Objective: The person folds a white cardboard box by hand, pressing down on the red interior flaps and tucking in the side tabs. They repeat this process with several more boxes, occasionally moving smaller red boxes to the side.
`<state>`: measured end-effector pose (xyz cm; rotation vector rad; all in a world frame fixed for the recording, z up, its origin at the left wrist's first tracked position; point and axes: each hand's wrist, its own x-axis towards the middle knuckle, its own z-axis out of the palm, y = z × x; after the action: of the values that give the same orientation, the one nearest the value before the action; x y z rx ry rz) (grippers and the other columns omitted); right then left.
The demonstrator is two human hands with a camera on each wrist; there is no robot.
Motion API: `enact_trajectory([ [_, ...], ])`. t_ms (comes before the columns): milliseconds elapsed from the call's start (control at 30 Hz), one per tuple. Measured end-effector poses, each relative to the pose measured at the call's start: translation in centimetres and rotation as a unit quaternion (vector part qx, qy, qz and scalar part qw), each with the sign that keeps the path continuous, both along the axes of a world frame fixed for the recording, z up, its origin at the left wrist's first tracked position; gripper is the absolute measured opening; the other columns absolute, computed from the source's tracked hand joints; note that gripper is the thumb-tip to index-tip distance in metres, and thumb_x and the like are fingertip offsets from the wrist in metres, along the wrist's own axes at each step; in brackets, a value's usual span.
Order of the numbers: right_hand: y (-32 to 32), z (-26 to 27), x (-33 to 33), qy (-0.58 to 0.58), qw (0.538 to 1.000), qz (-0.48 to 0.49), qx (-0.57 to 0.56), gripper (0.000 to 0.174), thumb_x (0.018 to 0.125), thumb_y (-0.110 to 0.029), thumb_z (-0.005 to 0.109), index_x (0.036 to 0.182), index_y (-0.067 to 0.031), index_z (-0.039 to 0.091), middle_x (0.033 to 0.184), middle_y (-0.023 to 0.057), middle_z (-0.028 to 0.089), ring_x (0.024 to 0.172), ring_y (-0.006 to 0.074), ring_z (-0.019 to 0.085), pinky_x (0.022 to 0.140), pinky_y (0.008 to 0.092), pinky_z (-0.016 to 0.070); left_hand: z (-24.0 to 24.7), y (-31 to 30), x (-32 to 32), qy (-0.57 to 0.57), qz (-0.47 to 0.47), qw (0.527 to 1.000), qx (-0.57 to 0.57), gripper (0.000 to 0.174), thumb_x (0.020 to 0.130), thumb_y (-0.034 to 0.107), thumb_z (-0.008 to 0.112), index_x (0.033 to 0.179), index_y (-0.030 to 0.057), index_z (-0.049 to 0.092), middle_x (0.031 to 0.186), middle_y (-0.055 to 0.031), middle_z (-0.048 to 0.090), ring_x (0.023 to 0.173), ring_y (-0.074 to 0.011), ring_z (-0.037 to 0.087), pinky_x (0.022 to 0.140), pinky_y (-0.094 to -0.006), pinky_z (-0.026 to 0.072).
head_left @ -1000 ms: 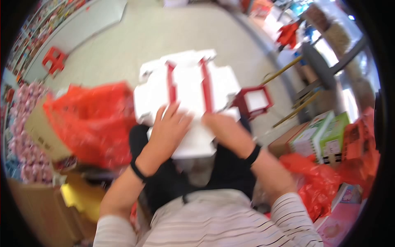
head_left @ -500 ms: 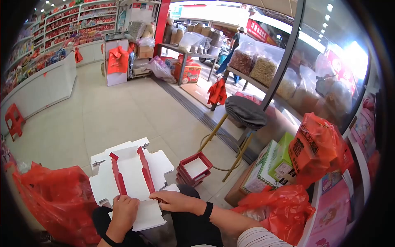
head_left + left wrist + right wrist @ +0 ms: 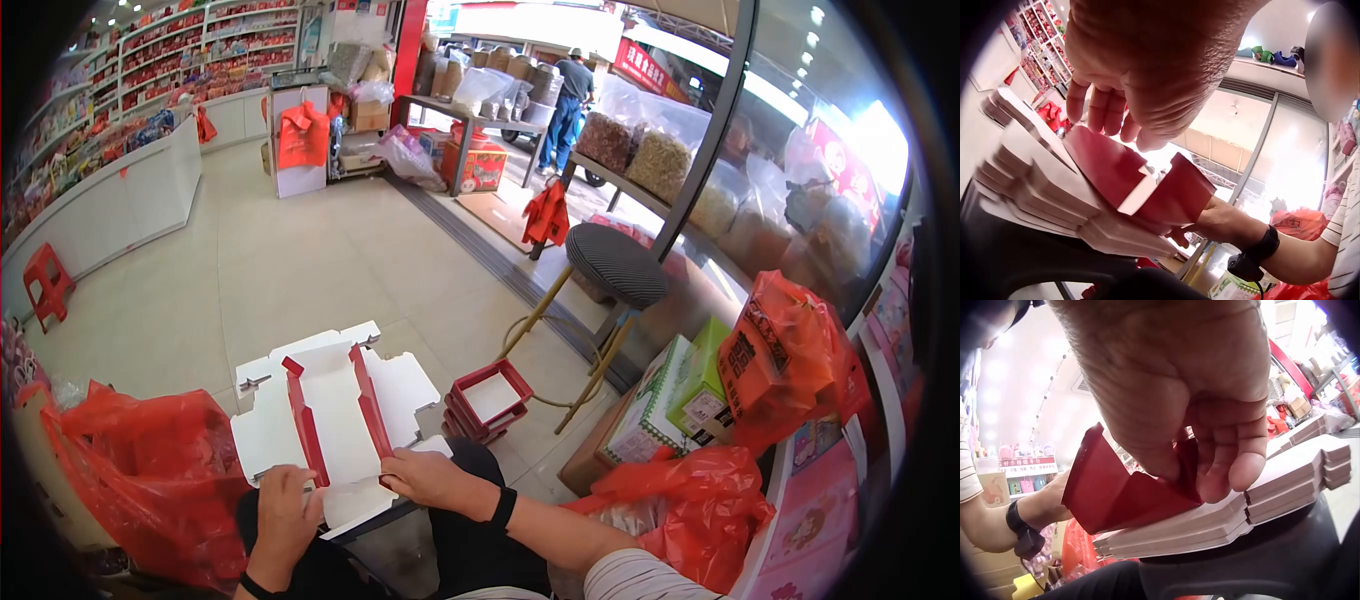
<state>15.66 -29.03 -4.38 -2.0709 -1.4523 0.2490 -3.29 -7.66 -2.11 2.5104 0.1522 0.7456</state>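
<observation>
Red-and-white cardboard (image 3: 335, 425) tops the pale stack (image 3: 1285, 500) before me: probably light, stiff, easily creased, best held by its folds. My right grip (image 3: 435, 480) pinches its near corner; my left grip (image 3: 285, 515) hovers loose.

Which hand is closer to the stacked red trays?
Right. The right hand is below and left of the red trays in the head view; the left hand is farther left, by the left red flap.
</observation>
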Motion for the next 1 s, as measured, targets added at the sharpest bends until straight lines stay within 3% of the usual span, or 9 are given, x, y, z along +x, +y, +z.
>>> enact_trajectory([
  [67, 0.1, 0.1, 0.1, 0.002, 1.0, 0.003, -0.005, 0.023, 0.101, -0.028, 0.065, 0.102, -0.0056, 0.061, 0.096, 0.0159, 0.063, 0.086, 0.0409, 0.068, 0.075, 0.051, 0.0562, -0.9, 1.8, -2.8, 0.043, 0.002, 0.998, -0.045, 0.033, 0.085, 0.01, 0.077, 0.113, 0.0015, 0.064, 0.113, -0.018, 0.066, 0.105, -0.0395, 0.062, 0.092, -0.0487, 0.0499],
  [167, 0.2, 0.3, 0.0, 0.01, 1.0, 0.005, -0.01, 0.022, 0.101, -0.027, 0.065, 0.102, -0.0055, 0.061, 0.096, 0.0159, 0.063, 0.087, 0.0407, 0.068, 0.075, 0.0509, 0.0562, -1.3, 1.8, -5.4, 0.051, -0.105, 0.99, -0.075, 0.038, 0.086, 0.021, 0.082, 0.114, 0.0029, 0.064, 0.115, -0.0178, 0.066, 0.106, -0.039, 0.063, 0.095, -0.0479, 0.0491],
  [200, 0.2, 0.2, 0.1, 0.01, 1.0, 0.008, -0.006, 0.022, 0.101, -0.027, 0.065, 0.102, -0.0054, 0.061, 0.096, 0.0159, 0.063, 0.087, 0.0407, 0.068, 0.075, 0.0508, 0.0562, -0.8, 1.5, -5.5, 0.067, -0.134, 0.987, -0.053, 0.049, 0.083, 0.032, 0.087, 0.117, 0.0041, 0.064, 0.115, -0.0167, 0.066, 0.109, -0.0379, 0.063, 0.097, -0.0475, 0.048],
  [300, 0.3, -0.1, 0.2, 0.009, 1.0, 0.013, 0.01, 0.02, 0.1, -0.025, 0.066, 0.101, -0.0053, 0.061, 0.095, 0.0156, 0.063, 0.087, 0.0403, 0.068, 0.075, 0.0501, 0.0559, 0.2, 0.1, -4.8, 0.088, -0.138, 0.986, 0.007, 0.06, 0.08, 0.037, 0.09, 0.123, 0.0049, 0.062, 0.117, -0.0156, 0.066, 0.111, -0.0367, 0.063, 0.098, -0.0471, 0.0472],
  [433, 0.2, -0.4, 0.4, 0.008, 0.999, 0.02, 0.028, 0.02, 0.1, -0.025, 0.066, 0.101, -0.0054, 0.061, 0.094, 0.0158, 0.063, 0.087, 0.04, 0.068, 0.075, 0.05, 0.0554, -1.6, 0.0, -3.5, 0.061, -0.11, 0.992, 0.034, 0.048, 0.077, 0.014, 0.088, 0.115, 0.0055, 0.06, 0.116, -0.0151, 0.066, 0.11, -0.0374, 0.063, 0.097, -0.0456, 0.049],
  [733, 0.6, -0.1, 0.7, 0.014, 0.999, 0.033, 0.008, 0.022, 0.101, -0.026, 0.065, 0.099, -0.0048, 0.06, 0.093, 0.0166, 0.063, 0.089, 0.0409, 0.067, 0.077, 0.051, 0.0544, -2.0, 1.5, -2.3, 0.005, -0.15, 0.987, 0.064, 0.041, 0.07, 0.001, 0.085, 0.106, 0.0041, 0.064, 0.106, -0.0117, 0.071, 0.1, -0.0344, 0.071, 0.082, -0.043, 0.0583],
  [1000, 0.7, -0.3, 1.0, 0.021, 0.999, 0.044, -0.001, 0.024, 0.103, -0.028, 0.063, 0.098, -0.0049, 0.06, 0.091, 0.0181, 0.064, 0.088, 0.0421, 0.067, 0.077, 0.0517, 0.0536, 0.5, 2.8, -0.9, 0.003, -0.122, 0.986, 0.118, 0.072, 0.064, 0.005, 0.09, 0.129, 0.0107, 0.059, 0.123, -0.013, 0.063, 0.119, -0.035, 0.063, 0.101, -0.0471, 0.0512],
])
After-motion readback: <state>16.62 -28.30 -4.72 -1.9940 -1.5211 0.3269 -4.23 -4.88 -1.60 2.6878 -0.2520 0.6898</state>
